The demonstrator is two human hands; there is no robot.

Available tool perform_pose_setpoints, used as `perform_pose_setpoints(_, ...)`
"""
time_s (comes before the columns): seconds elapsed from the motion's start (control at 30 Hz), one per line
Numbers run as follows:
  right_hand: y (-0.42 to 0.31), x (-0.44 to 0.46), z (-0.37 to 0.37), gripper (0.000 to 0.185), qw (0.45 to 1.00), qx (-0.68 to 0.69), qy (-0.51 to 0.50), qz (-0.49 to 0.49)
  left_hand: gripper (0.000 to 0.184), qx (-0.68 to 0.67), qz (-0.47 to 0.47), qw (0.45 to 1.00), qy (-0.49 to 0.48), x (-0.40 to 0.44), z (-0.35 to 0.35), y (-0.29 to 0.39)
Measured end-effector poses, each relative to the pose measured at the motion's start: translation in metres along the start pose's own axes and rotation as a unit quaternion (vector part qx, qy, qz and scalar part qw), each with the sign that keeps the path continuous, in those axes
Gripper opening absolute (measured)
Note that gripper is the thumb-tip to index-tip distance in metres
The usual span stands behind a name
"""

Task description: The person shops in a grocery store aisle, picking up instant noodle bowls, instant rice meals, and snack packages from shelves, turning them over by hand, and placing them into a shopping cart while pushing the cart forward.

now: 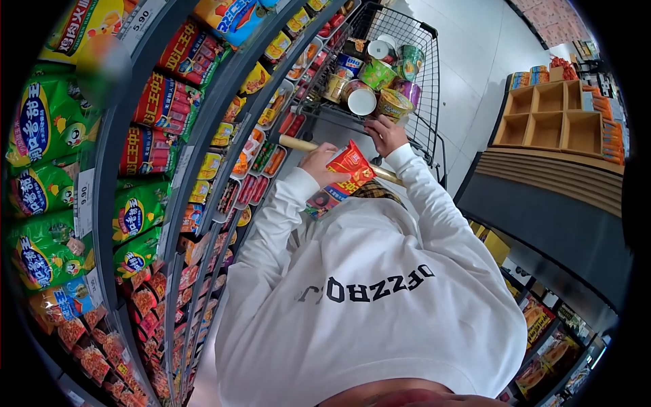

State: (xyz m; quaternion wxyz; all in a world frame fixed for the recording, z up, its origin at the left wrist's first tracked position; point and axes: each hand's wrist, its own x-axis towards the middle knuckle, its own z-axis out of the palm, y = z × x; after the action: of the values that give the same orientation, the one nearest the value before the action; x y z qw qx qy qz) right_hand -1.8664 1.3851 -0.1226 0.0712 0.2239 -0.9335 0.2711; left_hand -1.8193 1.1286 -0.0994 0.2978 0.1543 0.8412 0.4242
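Note:
My left hand (321,165) is closed around a red packaged snack bag (350,173) with yellow and blue printing, held tilted in front of my body. It is close to the tan handle bar (296,143) of a shopping cart. My right hand (388,138) reaches to the near end of the cart with its fingers curled. Just beyond those fingertips is a yellow-green instant noodle cup (395,104); whether the fingers grip it I cannot tell. Inside the black wire cart (430,81) lie several more cups, including a green one (377,74) and a white-lidded one (361,102).
Shelves on the left hold green sausage bags (49,117), red sausage packs (163,103) and smaller snacks, with a price rail (108,136) close by. To the right stands a wooden compartment display (546,115) on a dark counter. Pale floor tiles (468,41) lie beyond the cart.

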Motion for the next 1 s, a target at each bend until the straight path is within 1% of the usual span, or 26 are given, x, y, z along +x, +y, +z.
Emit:
perform_pose_setpoints(0.03, -0.006, -0.002, -0.002, 0.01, 1.0, 0.005, 0.016, 0.021, 0.058, -0.088, -0.01, 0.996, 0.032, 0.003, 0.006, -0.012)
perform_pose_setpoints(0.07, -0.007, -0.004, -0.004, 0.01, 1.0, 0.005, 0.016, 0.021, 0.059, -0.175, -0.02, 0.982, 0.064, 0.005, 0.01, -0.023)
perform_pose_setpoints(0.1, -0.009, -0.004, -0.005, 0.01, 0.999, 0.015, 0.011, 0.031, 0.059, -0.174, -0.02, 0.982, 0.065, 0.003, 0.003, -0.02)
perform_pose_setpoints(0.17, -0.022, -0.004, -0.016, 0.013, 0.997, 0.029, -0.016, 0.064, 0.055, -0.275, -0.01, 0.956, 0.101, -0.008, -0.019, 0.0)
perform_pose_setpoints(0.2, -0.034, -0.002, -0.024, 0.013, 0.997, 0.031, -0.016, 0.063, 0.043, -0.374, -0.014, 0.921, 0.105, -0.013, -0.026, 0.006)
perform_pose_setpoints(0.27, -0.058, 0.005, -0.04, 0.014, 0.982, 0.156, 0.085, 0.058, 0.038, -0.407, 0.012, 0.896, 0.18, -0.029, -0.051, 0.034)
perform_pose_setpoints(0.3, -0.068, 0.006, -0.05, 0.022, 0.981, 0.183, 0.036, 0.06, 0.038, -0.42, -0.011, 0.884, 0.204, -0.034, -0.059, 0.041)
perform_pose_setpoints(0.33, -0.086, 0.01, -0.058, 0.022, 0.98, 0.188, 0.034, 0.054, 0.039, -0.48, -0.009, 0.847, 0.228, -0.038, -0.067, 0.054)
perform_pose_setpoints(0.37, -0.108, 0.015, -0.063, 0.027, 0.935, 0.345, -0.008, 0.084, 0.039, -0.504, 0.004, 0.829, 0.241, -0.039, -0.072, 0.058)
perform_pose_setpoints(0.4, -0.124, 0.018, -0.068, 0.033, 0.862, 0.492, -0.052, 0.112, 0.04, -0.526, 0.019, 0.811, 0.254, -0.04, -0.077, 0.062)
perform_pose_setpoints(0.43, -0.133, 0.019, -0.073, 0.045, 0.855, 0.49, -0.127, 0.112, 0.039, -0.545, 0.043, 0.793, 0.269, -0.041, -0.081, 0.072)
perform_pose_setpoints(0.47, -0.142, 0.02, -0.069, 0.048, 0.816, 0.542, -0.155, 0.128, 0.038, -0.553, 0.03, 0.789, 0.266, -0.045, -0.086, 0.081)
perform_pose_setpoints(0.53, -0.166, 0.029, -0.08, 0.05, 0.81, 0.558, -0.133, 0.12, 0.04, -0.558, 0.015, 0.786, 0.268, -0.051, -0.094, 0.097)
perform_pose_setpoints(0.57, -0.17, 0.032, -0.084, 0.05, 0.81, 0.559, -0.138, 0.115, 0.04, -0.557, 0.017, 0.784, 0.274, -0.054, -0.098, 0.101)
perform_pose_setpoints(0.63, -0.175, 0.037, -0.091, 0.05, 0.799, 0.576, -0.112, 0.133, 0.046, -0.505, 0.093, 0.814, 0.27, -0.058, -0.104, 0.107)
perform_pose_setpoints(0.67, -0.177, 0.041, -0.098, 0.05, 0.799, 0.576, -0.113, 0.128, 0.046, -0.503, 0.096, 0.814, 0.274, -0.06, -0.106, 0.11)
perform_pose_setpoints(0.73, -0.179, 0.047, -0.111, 0.048, 0.766, 0.614, -0.123, 0.144, 0.055, -0.484, 0.164, 0.816, 0.271, -0.066, -0.104, 0.12)
perform_pose_setpoints(0.77, -0.178, 0.048, -0.112, 0.046, 0.754, 0.631, -0.114, 0.142, 0.06, -0.484, 0.174, 0.817, 0.261, -0.071, -0.102, 0.124)
perform_pose_setpoints(0.8, -0.178, 0.051, -0.115, 0.046, 0.755, 0.631, -0.112, 0.139, 0.06, -0.482, 0.176, 0.818, 0.261, -0.073, -0.101, 0.128)
perform_pose_setpoints(0.87, -0.179, 0.057, -0.125, 0.046, 0.773, 0.617, -0.088, 0.119, 0.058, -0.482, 0.158, 0.822, 0.26, -0.075, -0.098, 0.134)
perform_pose_setpoints(0.9, -0.181, 0.06, -0.13, 0.047, 0.785, 0.603, -0.087, 0.109, 0.057, -0.479, 0.153, 0.819, 0.276, -0.073, -0.096, 0.135)
perform_pose_setpoints(1.0, -0.179, 0.062, -0.133, 0.048, 0.775, 0.613, -0.09, 0.12, 0.055, -0.484, 0.144, 0.818, 0.277, -0.07, -0.099, 0.139)
